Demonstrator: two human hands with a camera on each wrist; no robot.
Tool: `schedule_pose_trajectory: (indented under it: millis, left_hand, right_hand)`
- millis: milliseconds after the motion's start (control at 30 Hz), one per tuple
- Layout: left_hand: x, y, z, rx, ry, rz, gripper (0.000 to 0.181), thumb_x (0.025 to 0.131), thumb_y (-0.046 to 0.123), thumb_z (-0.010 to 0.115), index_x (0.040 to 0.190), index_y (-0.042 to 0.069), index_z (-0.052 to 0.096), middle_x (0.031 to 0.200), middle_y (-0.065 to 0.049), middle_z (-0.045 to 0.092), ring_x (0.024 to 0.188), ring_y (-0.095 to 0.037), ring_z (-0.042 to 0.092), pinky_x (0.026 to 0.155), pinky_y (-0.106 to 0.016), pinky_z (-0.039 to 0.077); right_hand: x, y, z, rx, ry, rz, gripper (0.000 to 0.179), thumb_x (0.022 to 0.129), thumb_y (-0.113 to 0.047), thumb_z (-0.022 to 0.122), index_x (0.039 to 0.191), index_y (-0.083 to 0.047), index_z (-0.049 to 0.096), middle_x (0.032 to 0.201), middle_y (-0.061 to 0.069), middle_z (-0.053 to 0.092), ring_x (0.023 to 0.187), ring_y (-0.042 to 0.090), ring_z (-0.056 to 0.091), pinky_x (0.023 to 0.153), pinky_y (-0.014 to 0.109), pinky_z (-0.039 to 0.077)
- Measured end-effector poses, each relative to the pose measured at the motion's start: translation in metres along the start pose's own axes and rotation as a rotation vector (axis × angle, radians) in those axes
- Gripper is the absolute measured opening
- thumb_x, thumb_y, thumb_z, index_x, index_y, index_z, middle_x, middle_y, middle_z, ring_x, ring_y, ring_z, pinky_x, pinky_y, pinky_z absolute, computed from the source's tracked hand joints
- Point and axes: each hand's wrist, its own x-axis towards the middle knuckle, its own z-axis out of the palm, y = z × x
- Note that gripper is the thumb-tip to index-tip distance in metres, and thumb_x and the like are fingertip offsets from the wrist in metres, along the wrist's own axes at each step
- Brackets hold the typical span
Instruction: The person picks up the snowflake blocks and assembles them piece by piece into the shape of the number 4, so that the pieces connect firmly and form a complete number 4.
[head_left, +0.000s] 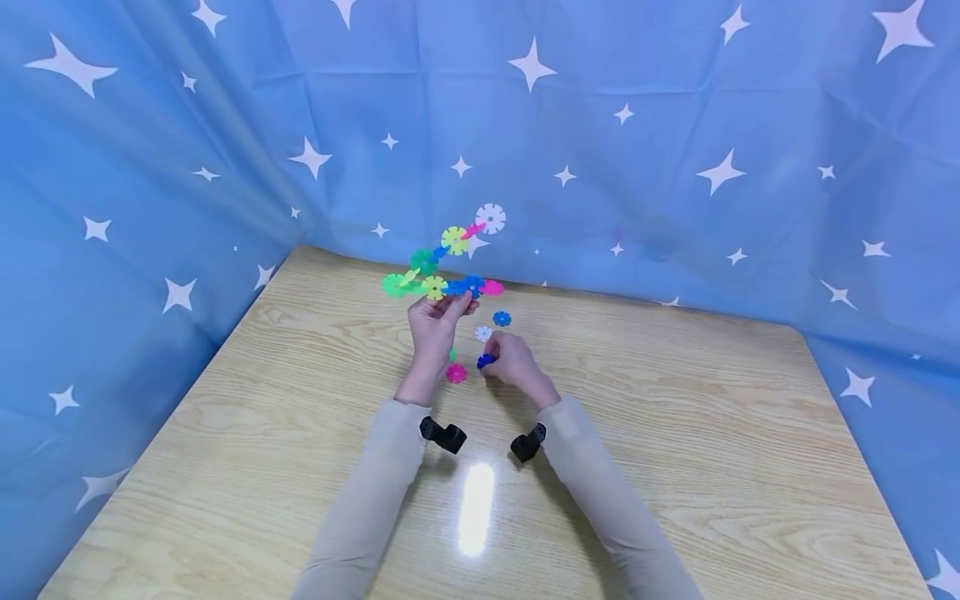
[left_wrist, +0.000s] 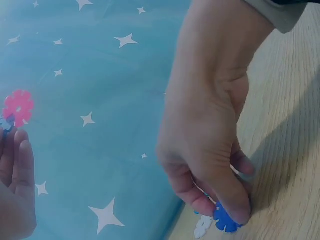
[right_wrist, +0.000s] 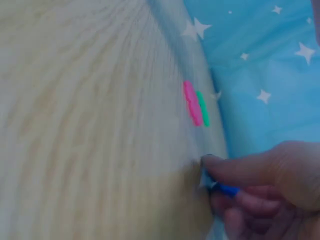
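A starry curtain [head_left: 645, 175] backed the bench [head_left: 697, 425]. The left hand [head_left: 435, 335] gripped a notched-disc chain [head_left: 424, 264]; the right hand [head_left: 514, 361] pinched a dark-blue disc [head_left: 485, 361].

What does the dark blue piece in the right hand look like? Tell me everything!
The dark blue piece is a small, flat disc with a notched edge, plastic-looking. The right hand pinches it, fingers hiding part. It's near the table; its tilt and whether it touches the wood are unclear.

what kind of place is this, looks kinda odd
Probably a staged filming corner indoors: a star-patterned blue curtain hangs behind a plain wooden table, and the person wears two small black devices that look like cameras.
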Motion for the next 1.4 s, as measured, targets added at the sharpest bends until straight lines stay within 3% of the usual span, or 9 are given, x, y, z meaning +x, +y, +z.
schedule_pose_trajectory:
  millis: [133,300,433,667,833,1000,1167,1400]
  left_hand:
    - [0.000,0.000,0.000,0.002,0.009,0.003,0.016,0.084,-0.006,0.064,0.075,0.007,0.069,0.066,0.001,0.068,0.062,-0.010,0.066,0.069,-0.026,0.056]
    - [0.000,0.000,0.000,0.009,-0.003,0.003,0.008,0.084,-0.006,0.064,0.079,-0.001,0.067,0.068,0.001,0.069,0.063,-0.010,0.066,0.069,-0.026,0.056]
    - [0.000,-0.001,0.000,0.014,-0.010,0.011,0.007,0.085,-0.006,0.063,0.080,-0.003,0.067,0.068,0.001,0.069,0.063,-0.012,0.066,0.069,-0.025,0.056]
    - [-0.001,-0.002,0.000,0.021,-0.024,0.035,0.012,0.084,-0.007,0.063,0.079,0.002,0.067,0.068,0.002,0.069,0.063,-0.011,0.066,0.067,-0.025,0.056]
    - [-0.002,-0.004,-0.001,0.011,-0.033,0.029,0.014,0.085,-0.007,0.063,0.078,0.004,0.068,0.068,0.001,0.069,0.063,-0.011,0.066,0.068,-0.025,0.056]
    - [-0.004,-0.004,-0.001,-0.010,-0.045,0.014,0.022,0.085,-0.007,0.062,0.074,0.010,0.068,0.067,0.000,0.068,0.064,-0.012,0.067,0.070,-0.026,0.057]
    - [-0.006,-0.004,-0.002,0.006,-0.055,-0.004,0.022,0.085,-0.007,0.063,0.071,0.010,0.067,0.066,0.001,0.068,0.064,-0.014,0.067,0.071,-0.027,0.057]
    - [-0.007,-0.002,-0.001,0.040,-0.058,-0.009,0.023,0.084,-0.008,0.063,0.072,0.011,0.068,0.066,0.002,0.068,0.063,-0.011,0.067,0.075,-0.028,0.057]
  right_hand:
    - [-0.004,0.008,-0.001,0.126,0.070,-0.032,0.016,0.080,0.000,0.071,0.092,-0.002,0.061,0.082,0.008,0.060,0.074,0.019,0.054,0.063,0.027,0.048]
    - [-0.015,0.007,-0.015,0.451,0.223,-0.055,0.019,0.084,0.004,0.066,0.103,0.003,0.064,0.081,0.013,0.064,0.066,0.011,0.057,0.057,0.020,0.050]
    - [-0.024,-0.003,-0.034,0.697,0.350,-0.079,0.020,0.085,0.003,0.066,0.104,0.008,0.064,0.085,0.016,0.069,0.066,0.008,0.064,0.062,0.021,0.056]
    - [-0.036,-0.019,-0.058,0.958,0.488,-0.197,0.014,0.085,0.005,0.064,0.097,0.011,0.060,0.076,-0.003,0.069,0.067,0.011,0.067,0.064,0.024,0.057]
    - [-0.040,-0.025,-0.064,0.989,0.528,-0.332,0.009,0.085,0.007,0.063,0.093,0.009,0.059,0.077,-0.004,0.070,0.069,0.013,0.068,0.064,0.025,0.057]
    - [-0.043,-0.029,-0.066,0.965,0.523,-0.380,0.012,0.084,0.009,0.063,0.094,0.015,0.058,0.078,-0.005,0.070,0.069,0.016,0.068,0.063,0.024,0.057]
    - [-0.045,-0.032,-0.068,0.922,0.520,-0.415,0.016,0.084,0.011,0.062,0.095,0.020,0.056,0.078,-0.005,0.070,0.069,0.015,0.069,0.064,0.028,0.058]
    - [-0.047,-0.032,-0.074,0.801,0.540,-0.470,0.013,0.082,0.012,0.063,0.093,0.019,0.059,0.085,0.026,0.067,0.067,0.013,0.067,0.062,0.026,0.057]
